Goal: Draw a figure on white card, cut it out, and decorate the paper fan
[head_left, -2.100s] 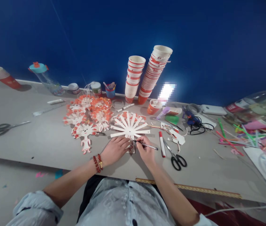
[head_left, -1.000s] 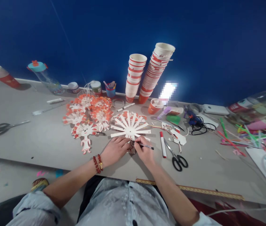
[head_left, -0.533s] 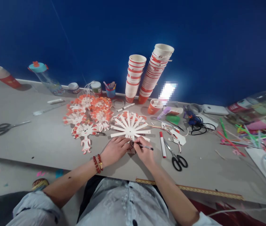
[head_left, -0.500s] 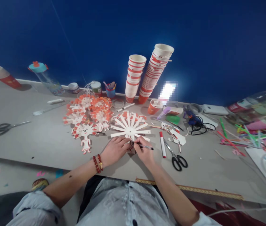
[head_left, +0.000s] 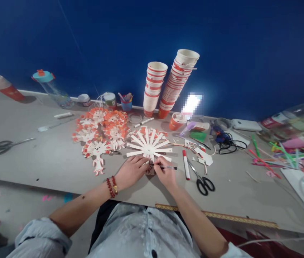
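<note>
In the head view a white paper cutout (head_left: 149,146) with strips fanned out like rays lies on the table before me. Dark drawn lines show on its lower flap. My left hand (head_left: 132,171) lies flat on the cutout's left lower edge, fingers stretched out. A pen (head_left: 169,167) is pinched in my right hand (head_left: 166,175), its tip at the lower flap. To the left lie several finished-looking paper figures with orange-tipped rays, one white paper figure (head_left: 98,157) nearest me. Right of my right hand are a red-capped marker (head_left: 186,165) and black-handled scissors (head_left: 204,182).
Two tall stacks of paper cups, a shorter stack (head_left: 152,96) and a taller stack (head_left: 174,86), stand by the blue wall. Other scissors (head_left: 5,146) and a clear bottle (head_left: 53,89) are at left. Colored sticks (head_left: 264,161) and plastic bottles (head_left: 297,122) crowd the right.
My right hand and the pen have shifted slightly to the right. At lower left, another person's foot has moved left, away from my arm. My left hand stays in place.
</note>
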{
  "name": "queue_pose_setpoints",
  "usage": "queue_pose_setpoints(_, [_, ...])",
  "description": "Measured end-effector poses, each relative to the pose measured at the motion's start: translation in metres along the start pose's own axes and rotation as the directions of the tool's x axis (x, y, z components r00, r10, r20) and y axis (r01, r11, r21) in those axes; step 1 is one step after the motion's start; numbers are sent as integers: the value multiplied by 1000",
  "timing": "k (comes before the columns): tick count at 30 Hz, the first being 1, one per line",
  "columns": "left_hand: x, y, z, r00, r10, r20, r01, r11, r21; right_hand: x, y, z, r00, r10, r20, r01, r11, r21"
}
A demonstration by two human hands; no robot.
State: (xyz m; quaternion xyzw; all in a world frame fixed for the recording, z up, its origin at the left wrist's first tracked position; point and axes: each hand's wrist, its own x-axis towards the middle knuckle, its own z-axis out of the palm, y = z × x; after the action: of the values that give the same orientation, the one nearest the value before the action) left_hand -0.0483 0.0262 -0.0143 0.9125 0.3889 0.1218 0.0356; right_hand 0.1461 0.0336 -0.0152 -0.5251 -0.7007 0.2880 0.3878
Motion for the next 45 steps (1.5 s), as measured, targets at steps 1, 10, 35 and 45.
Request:
queue_pose_setpoints(1, [0,0,0,1000,4,-3,-4,1000,0,0,0,0,1000,2,0,-2,1000,2])
queue_pose_setpoints(10, [0,0,-2,999,22,-28,-22,999,25,0,1,0,1000,-8,15,8,1000,2])
queue_pose_setpoints(35, [0,0,-4,1000,19,-14,-19,1000,-1,-5,3,-3,1000,-9,-10,9,998,67])
queue_pose_setpoints(45, [0,0,-4,1000,20,-15,-20,1000,-4,-6,1,-4,1000,21,-13,-20,995,101])
